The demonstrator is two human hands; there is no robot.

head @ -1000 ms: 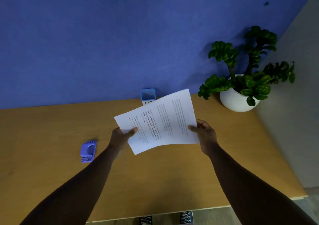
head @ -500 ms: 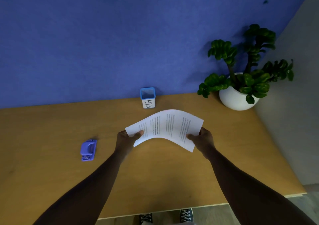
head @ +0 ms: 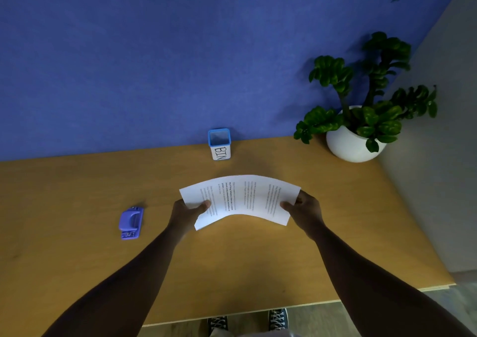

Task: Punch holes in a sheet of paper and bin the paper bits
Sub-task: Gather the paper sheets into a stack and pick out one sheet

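A white printed sheet of paper (head: 242,197) arches upward over the middle of the wooden table (head: 77,259). My left hand (head: 187,214) pinches its left end with the thumb on top. My right hand (head: 304,211) grips its right end the same way. A purple hole punch (head: 131,223) lies on the table to the left of my left hand, apart from it. A small white box with a blue rim, marked BIN (head: 219,144), stands against the blue wall behind the paper.
A potted green plant in a round white pot (head: 353,143) occupies the table's far right corner. The table's right edge runs diagonally beside a grey wall. My shoes show below the front edge.
The paper came down from a raised, tilted position toward the table and now bows into an arch. Both hands moved lower with it, keeping their grip.
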